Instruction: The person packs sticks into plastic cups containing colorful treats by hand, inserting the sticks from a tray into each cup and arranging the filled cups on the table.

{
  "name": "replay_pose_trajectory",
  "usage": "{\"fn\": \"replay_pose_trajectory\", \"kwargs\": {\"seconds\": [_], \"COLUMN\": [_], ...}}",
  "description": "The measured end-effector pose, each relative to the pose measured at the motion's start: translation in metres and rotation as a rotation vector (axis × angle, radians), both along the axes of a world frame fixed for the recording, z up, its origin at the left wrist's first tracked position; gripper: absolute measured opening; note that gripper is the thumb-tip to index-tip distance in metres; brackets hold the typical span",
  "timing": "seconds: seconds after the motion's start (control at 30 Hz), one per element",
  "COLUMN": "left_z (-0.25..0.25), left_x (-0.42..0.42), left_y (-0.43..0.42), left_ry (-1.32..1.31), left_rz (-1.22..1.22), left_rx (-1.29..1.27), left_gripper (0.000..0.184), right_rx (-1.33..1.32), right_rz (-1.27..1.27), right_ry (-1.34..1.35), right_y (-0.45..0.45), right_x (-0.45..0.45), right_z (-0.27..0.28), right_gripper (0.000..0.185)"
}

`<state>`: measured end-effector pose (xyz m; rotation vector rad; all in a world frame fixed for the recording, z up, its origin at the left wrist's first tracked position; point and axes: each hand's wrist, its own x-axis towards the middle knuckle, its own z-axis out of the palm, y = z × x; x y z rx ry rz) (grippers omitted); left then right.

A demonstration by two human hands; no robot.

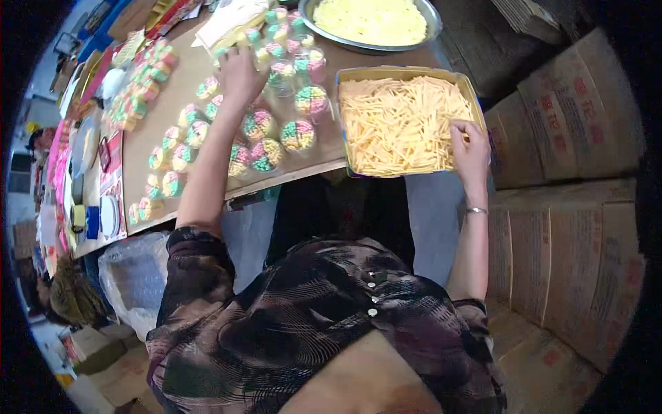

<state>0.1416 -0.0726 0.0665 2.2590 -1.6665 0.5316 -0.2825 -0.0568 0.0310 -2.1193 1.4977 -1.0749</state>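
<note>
Bent fingers on my left hand [241,74] reach down among small clear jars at the far side of the table; whatever they grip is hidden under them. The jars [312,101] near it are packed with thin sticks that show pink, green and yellow ends. At the right side of a shallow tray [348,148], my right hand [471,148] is closed, thumb and fingertips together. Anything in that pinch is too small to make out. Loose pale yellow sticks [407,124] fill the tray in a heap.
A metal basin [431,27] of pale yellow pieces stands behind the tray. More multicoloured bundles [141,86] lie in rows at the left, beside a blue tape roll [92,222]. Stacked cardboard boxes [572,117] line my right side. The brown tabletop [186,65] ends just before my body.
</note>
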Motion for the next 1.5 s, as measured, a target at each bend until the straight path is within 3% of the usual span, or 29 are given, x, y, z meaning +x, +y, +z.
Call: {"fn": "replay_pose_trajectory", "kwargs": {"seconds": [0.07, 0.1, 0.17, 0.23, 0.27, 0.4, 0.7, 0.83, 0.87, 1.0, 1.03, 1.17, 1.33, 1.5], "left_z": [0.016, 0.035, 0.016, 0.017, 0.009, -0.004, -0.038, -0.034, -0.035, -0.039, -0.038, -0.029, -0.071, -0.06], "left_x": [-0.052, -0.089, -0.131, -0.166, -0.171, -0.175, -0.177, -0.173, -0.175, -0.183, -0.186, -0.202, -0.205, -0.205], "left_y": [0.01, 0.025, 0.034, 0.041, 0.039, 0.029, -0.028, -0.03, -0.029, -0.017, -0.013, -0.007, -0.012, -0.001], "left_ry": [0.366, 0.523, 0.208, -0.024, -0.055, -0.166, -0.513, -0.086, -0.089, 0.278, 0.279, 0.666, 0.66, 0.518], "left_rz": [-0.533, -0.757, -0.966, -0.941, -0.983, -1.119, -1.062, -0.972, -0.975, -1.089, -1.089, -0.999, -0.898, -0.848], "left_rx": [0.206, 0.464, 0.611, 0.726, 0.755, 0.748, 0.49, 0.55, 0.549, 0.293, 0.293, 0.582, 0.45, 0.348], "left_gripper": [0.043, 0.041, 0.048, 0.056, 0.067, 0.074, 0.03, 0.027, 0.027, 0.024, 0.024, 0.021, 0.025, 0.028], "right_rx": [0.018, 0.021, -0.048, -0.039, -0.036, 0.0, 0.033, 0.097, 0.096, 0.207, 0.208, -0.014, 0.34, 0.367], "right_rz": [-0.04, -0.032, -0.002, 0.006, -0.002, 0.018, 0.085, 0.093, 0.088, 0.043, 0.042, 0.083, 0.083, 0.127], "right_ry": [0.029, 0.011, 0.001, 0.033, 0.034, 0.049, 0.076, 0.011, 0.01, -0.588, -0.586, -0.157, -0.244, -0.2], "right_y": [-0.003, -0.005, -0.003, 0.0, 0.002, 0.009, 0.007, 0.009, 0.008, 0.009, 0.01, 0.006, -0.005, -0.011], "right_x": [-0.002, 0.0, 0.007, 0.008, 0.009, 0.01, 0.024, 0.022, 0.025, 0.048, 0.053, 0.068, 0.061, 0.056], "right_z": [-0.002, -0.003, 0.001, 0.002, 0.004, 0.006, 0.003, 0.004, 0.005, 0.014, 0.014, 0.01, -0.005, -0.007], "right_gripper": [0.015, 0.016, 0.016, 0.016, 0.016, 0.015, 0.014, 0.015, 0.015, 0.018, 0.018, 0.023, 0.024, 0.027]}}
